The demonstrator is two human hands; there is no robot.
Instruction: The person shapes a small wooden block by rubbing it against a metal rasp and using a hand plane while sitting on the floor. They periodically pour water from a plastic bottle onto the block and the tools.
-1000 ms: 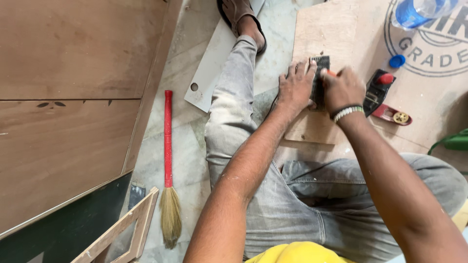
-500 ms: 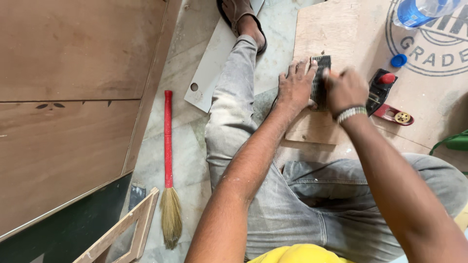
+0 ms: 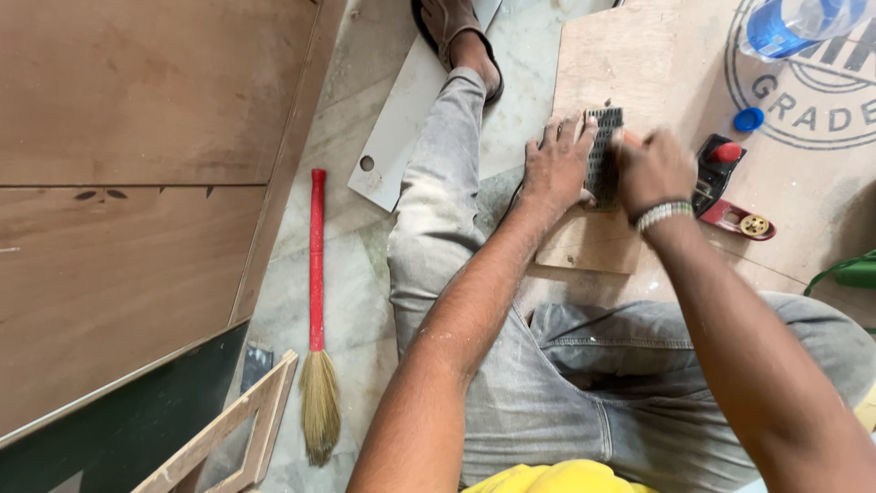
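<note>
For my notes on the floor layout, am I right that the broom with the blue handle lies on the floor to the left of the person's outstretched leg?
Not quite: the broom has a red handle, not a blue one. The head view shows it lying on the floor to the left of the person's outstretched leg, as you said.
</note>
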